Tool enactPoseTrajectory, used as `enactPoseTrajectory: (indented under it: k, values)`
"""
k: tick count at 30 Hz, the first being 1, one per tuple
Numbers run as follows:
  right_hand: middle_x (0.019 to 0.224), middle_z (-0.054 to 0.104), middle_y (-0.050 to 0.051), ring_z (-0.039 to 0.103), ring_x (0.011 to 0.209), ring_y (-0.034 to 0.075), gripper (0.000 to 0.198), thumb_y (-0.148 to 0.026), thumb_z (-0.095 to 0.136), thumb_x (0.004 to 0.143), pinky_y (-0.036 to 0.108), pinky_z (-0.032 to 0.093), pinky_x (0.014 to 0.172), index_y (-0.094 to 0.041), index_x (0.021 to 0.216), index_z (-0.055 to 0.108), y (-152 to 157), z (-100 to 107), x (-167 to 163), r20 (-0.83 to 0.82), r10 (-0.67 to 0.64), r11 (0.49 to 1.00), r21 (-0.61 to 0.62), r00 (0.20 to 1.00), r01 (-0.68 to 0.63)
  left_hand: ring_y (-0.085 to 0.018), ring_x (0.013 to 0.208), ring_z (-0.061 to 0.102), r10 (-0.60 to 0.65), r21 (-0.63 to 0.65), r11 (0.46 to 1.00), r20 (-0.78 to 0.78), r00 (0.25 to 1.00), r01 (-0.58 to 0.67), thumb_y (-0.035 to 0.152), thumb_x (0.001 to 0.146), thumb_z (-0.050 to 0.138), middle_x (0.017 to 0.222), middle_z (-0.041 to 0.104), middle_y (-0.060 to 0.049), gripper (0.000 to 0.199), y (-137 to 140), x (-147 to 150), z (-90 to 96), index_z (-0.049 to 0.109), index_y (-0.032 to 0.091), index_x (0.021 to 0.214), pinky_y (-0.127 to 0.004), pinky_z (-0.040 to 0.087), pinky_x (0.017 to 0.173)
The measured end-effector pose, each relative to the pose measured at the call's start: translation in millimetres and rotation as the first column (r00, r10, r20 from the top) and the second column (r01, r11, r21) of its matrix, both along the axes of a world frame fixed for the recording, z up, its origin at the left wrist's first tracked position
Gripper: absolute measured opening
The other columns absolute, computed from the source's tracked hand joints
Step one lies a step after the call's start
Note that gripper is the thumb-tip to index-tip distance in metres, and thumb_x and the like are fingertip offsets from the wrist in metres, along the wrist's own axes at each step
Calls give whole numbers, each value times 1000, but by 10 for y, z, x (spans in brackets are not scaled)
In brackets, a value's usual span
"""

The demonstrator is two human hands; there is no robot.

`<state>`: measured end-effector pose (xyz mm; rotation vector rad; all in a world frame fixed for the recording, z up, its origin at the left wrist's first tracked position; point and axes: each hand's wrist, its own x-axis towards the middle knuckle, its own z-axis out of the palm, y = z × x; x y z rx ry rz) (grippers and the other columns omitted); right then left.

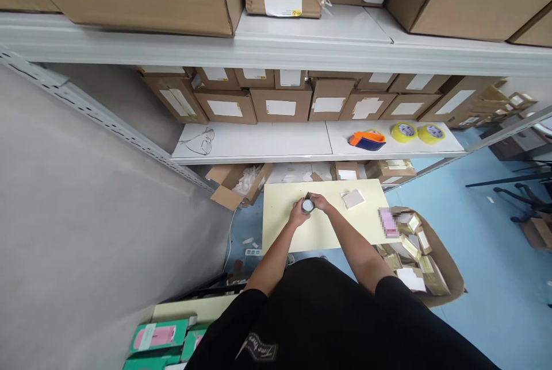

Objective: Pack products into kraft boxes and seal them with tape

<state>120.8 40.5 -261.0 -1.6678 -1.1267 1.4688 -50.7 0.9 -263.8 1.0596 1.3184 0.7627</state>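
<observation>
Over the pale yellow table (284, 232), my two hands hold a small round object (307, 205) with a dark rim and a pale centre; its exact kind is too small to tell. My left hand (299, 214) is closed around its left side. On the opposite side, my right hand (319, 202) grips the upper right edge with bent fingers. A dark piece shows at the top between the hands. Right of my right hand, a flat whitish square packet (352, 199) lies on the table. A blurred-out pink item (388, 223) is at the table's right edge.
Behind the table, a shelf (267, 140) carries glasses (202, 141), an orange-and-blue tape dispenser (367, 140), yellow tape rolls (404, 133) and cardboard boxes (280, 107). A big carton (448, 261) of small boxes stands right; an open box (235, 183) sits left. Green boxes (157, 335) lie lower left.
</observation>
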Motion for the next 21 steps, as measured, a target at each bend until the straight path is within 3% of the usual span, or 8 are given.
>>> enactPoseTrajectory:
  k: [3,6,10,13,15,18,21]
  values:
    - [96,82,2,72,102,27,22,-30,69,75,48,53,106,-24,90,83,-57,40,-15,-19,41,999,-10,999,-41,-35,127,62,-86,-41,996,-209,974,79,4,53,90,143,59,-17,102,-91,51,21,54,18,147,-45,45,112]
    - [102,83,4,72,100,25,26,-28,68,76,44,56,100,-23,97,83,-77,116,-65,7,150,989,-14,989,-150,-37,133,58,-140,-29,990,-272,952,138,9,52,93,148,56,-16,108,-69,23,88,50,21,150,-46,44,113]
    - [120,78,6,70,111,22,38,-26,62,82,36,55,100,-20,116,78,-140,268,-63,270,159,981,61,950,-182,-34,134,58,-214,49,968,-350,912,246,15,59,94,147,59,-12,93,-11,-78,146,54,24,142,-42,44,112]
    - [121,77,6,69,113,23,29,-27,66,85,35,53,101,-22,110,78,-235,398,-17,537,155,968,84,829,-236,-31,124,64,-264,58,948,-404,876,313,17,64,92,139,64,-10,82,-29,-139,135,56,24,138,-40,49,104]
    - [119,76,7,69,111,25,23,-31,75,82,33,53,98,-23,103,79,-290,481,-29,658,273,939,-23,702,-344,-29,119,65,-260,79,947,-377,889,310,16,63,91,138,63,-9,80,-65,-160,107,57,24,135,-37,51,101]
    - [121,74,10,69,113,28,35,-39,86,74,32,53,92,-21,103,80,-328,573,-160,738,437,880,-233,515,-414,-27,116,65,-237,108,953,-307,922,282,14,61,90,136,62,-8,78,-119,-170,42,58,24,131,-36,51,100]
    - [127,70,14,68,116,31,50,-41,92,67,33,54,91,-19,110,79,-329,609,-345,766,461,874,-306,448,-377,-28,119,62,-199,132,963,-236,951,234,8,58,87,134,62,-9,78,-149,-179,-32,58,24,129,-38,49,103]
